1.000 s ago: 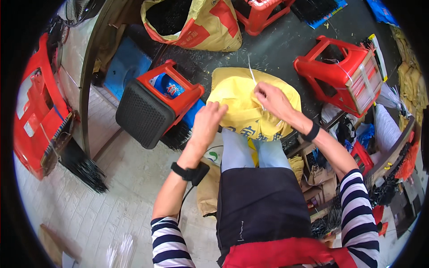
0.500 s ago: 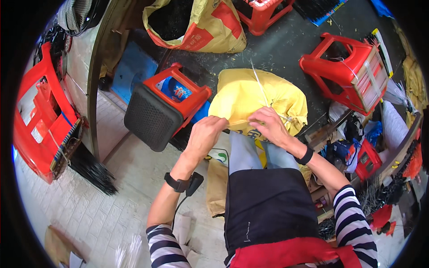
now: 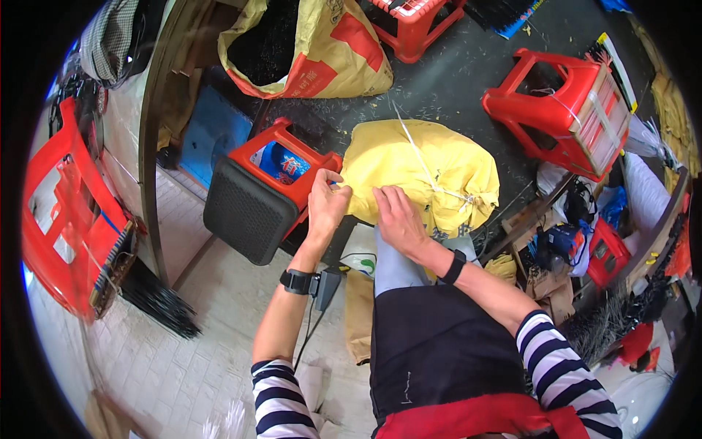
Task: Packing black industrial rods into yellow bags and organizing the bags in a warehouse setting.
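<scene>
Left hand [image 3: 327, 208] and right hand [image 3: 401, 222] on a yellow sack [image 3: 391, 150]

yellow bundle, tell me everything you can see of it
The yellow bundle looks like soft, wrinkled sheeting, bulging, with dark print along its near side. A white cord crosses its top to a gathered right end. It lies at the dark worktop, near edge over the person's legs. The left hand pinches its left corner; the right hand touches its near side.

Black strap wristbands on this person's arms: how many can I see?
2: one black strap wristband around the wrist of the left hand, another black strap wristband around that of the right hand. More could hide under the black-and-white striped sleeves.
</scene>
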The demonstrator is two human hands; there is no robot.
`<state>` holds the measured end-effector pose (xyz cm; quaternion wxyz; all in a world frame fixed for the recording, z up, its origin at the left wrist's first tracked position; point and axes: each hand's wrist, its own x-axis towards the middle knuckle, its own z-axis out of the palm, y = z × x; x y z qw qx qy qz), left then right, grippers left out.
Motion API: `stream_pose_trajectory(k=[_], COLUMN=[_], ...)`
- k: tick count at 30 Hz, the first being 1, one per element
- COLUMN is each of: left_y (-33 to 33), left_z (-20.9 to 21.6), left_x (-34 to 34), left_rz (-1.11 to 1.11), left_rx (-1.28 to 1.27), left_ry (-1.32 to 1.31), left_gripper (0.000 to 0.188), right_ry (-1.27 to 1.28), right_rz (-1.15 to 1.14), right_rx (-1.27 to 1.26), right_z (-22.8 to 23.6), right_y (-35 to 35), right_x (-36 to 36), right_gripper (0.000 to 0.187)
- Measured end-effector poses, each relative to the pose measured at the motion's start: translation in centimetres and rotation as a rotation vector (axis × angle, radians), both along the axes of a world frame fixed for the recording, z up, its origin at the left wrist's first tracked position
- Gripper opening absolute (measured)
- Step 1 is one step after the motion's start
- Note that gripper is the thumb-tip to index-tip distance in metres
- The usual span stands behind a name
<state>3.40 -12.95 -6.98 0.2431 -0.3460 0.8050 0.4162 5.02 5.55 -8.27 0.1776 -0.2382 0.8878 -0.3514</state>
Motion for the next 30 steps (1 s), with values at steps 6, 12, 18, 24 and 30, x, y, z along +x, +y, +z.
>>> stream_pose_trajectory(k=[6,12,18,24,30], left_y=[0.5,2.5,2.6,5.5,6.4], left_z=[3.4,4.5,1.7,2.4,3.3], left_x=[-2.3,-1.3,0.4,2.1,2.0], left_rz=[-0.06,-1.292,-1.323,-1.079,-0.581], left_rx=[0.019,-0.492,-0.506,-0.743,-0.337], left_ry=[-0.11,0.441,0.352,0.188,-0.106], left_gripper=[0.022,0.04,0.013,0.015,0.026], right_ry=[-0.067,-0.182,-0.392,-0.102,-0.383], right_rz=[-0.036,-0.027,0.09,0.225,0.089], right_rx=[-0.096,-0.144,-0.214,-0.231,-0.165], right_z=[-0.5,-1.7,-1.1,1.3,2.1], right_y=[0.7,1.4,3.2,3.9,3.7], right_x=[-0.6,-1.8,-3.8,-2.6,-2.1], right_gripper=[0.037,0.019,0.022,0.042,0.052])
